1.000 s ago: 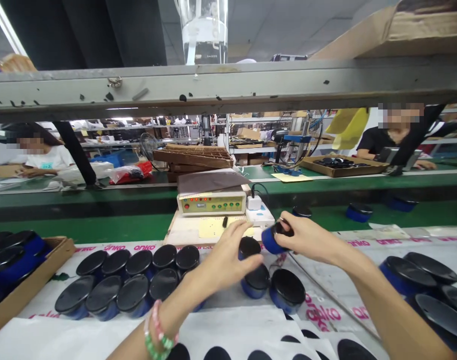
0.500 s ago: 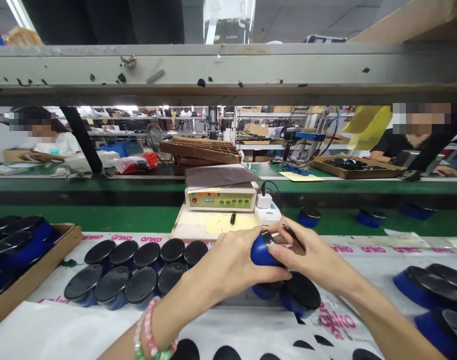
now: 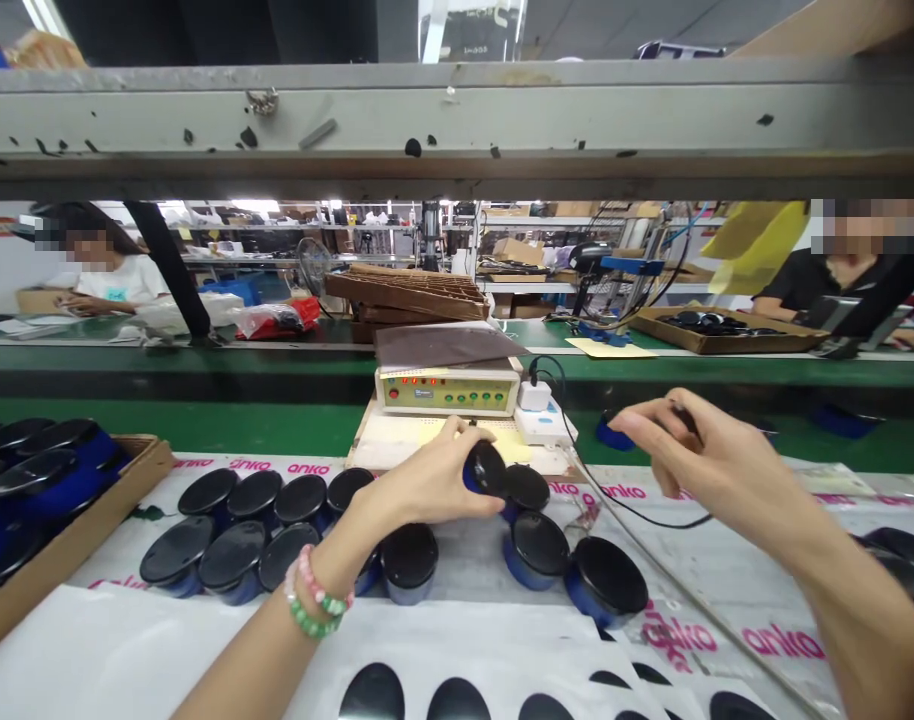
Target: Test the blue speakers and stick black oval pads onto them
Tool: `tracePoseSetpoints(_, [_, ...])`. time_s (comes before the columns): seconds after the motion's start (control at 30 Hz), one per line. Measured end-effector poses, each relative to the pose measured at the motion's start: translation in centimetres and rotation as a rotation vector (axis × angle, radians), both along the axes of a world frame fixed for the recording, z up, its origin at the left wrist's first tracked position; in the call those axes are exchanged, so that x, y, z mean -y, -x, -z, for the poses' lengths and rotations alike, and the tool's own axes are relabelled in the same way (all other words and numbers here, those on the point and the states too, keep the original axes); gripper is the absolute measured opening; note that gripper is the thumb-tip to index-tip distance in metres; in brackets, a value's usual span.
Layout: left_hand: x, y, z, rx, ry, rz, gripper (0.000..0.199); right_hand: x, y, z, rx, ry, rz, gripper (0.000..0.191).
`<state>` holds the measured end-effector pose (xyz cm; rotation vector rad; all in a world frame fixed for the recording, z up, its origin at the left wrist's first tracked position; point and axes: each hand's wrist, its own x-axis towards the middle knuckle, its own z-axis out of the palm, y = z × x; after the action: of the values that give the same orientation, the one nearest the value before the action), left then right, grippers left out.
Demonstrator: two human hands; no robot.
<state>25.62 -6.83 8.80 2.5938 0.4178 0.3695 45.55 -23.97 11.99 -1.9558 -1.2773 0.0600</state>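
Observation:
My left hand [image 3: 434, 475] grips a round blue container with a glossy black top [image 3: 486, 468], tilted, just above the sheeted bench. Beneath and beside it stand more such containers: one black-topped container [image 3: 527, 490] close to its right, another [image 3: 538, 545] in front and a third [image 3: 605, 580] nearer me. Raised to the right, my right hand [image 3: 689, 440] has its fingers curled around a small black object [image 3: 684, 418]; its kind cannot be made out. Left of my left wrist, several containers [image 3: 236, 550] sit in two rows, tops up.
A cardboard box [image 3: 138, 480] full of containers stands at the left. White sheets with black discs [image 3: 457, 700] lie in front. Behind are a control box [image 3: 448, 390], a power strip [image 3: 545, 424], cables and a green conveyor [image 3: 277, 425]. Two people sit across it.
My hands have parted. The left has carried the container left and lowered it, turning its black top toward me. The right has moved away to the right with the black object.

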Motion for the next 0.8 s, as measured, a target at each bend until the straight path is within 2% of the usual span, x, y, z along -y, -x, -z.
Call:
tracePoseSetpoints(0.07, [-1.5,0.2,1.0,-0.132,-0.052,-0.043,0.057,0.7,-1.0,0.4,0.088,0.226,-0.003,0.035])
tracePoseSetpoints(0.13, [-2.5,0.6,1.6,-0.218,-0.075,-0.062,0.055,0.8,-0.9,1.5,0.097,0.453,-0.116,0.029])
tracePoseSetpoints(0.2, [-2.7,0.7,1.7,-0.259,-0.091,-0.076,0.056,0.5,0.0,2.7,0.066,0.575,-0.241,0.027])
tracePoseSetpoints(0.27, [-1.6,0.5,1.5,-0.259,-0.132,-0.096,0.054,-0.1,1.1,3.8,0.038,0.645,-0.323,0.027])
tracePoseSetpoints(0.37, [1.7,-0.7,1.5,-0.219,-0.188,-0.062,0.044,-0.8,2.0,4.6,0.081,0.634,-0.383,0.024])
tracePoseSetpoints(0.47, [5.0,-2.2,2.6,-0.241,-0.207,0.011,0.061,-0.9,1.6,4.7,0.136,0.512,-0.407,0.021])
tracePoseSetpoints(0.53, [6.2,-2.9,3.5,-0.258,-0.201,-0.004,0.066,-1.0,1.1,4.6,0.166,0.443,-0.394,0.024])
tracePoseSetpoints(0.7, [6.4,-3.1,4.9,-0.181,-0.043,0.032,0.068,-1.7,0.2,5.5,0.202,0.412,-0.354,0.027])
tracePoseSetpoints(0.8, [6.1,-2.8,5.2,-0.166,0.048,0.048,0.070,-2.1,-0.3,6.1,0.196,0.447,-0.301,0.014])
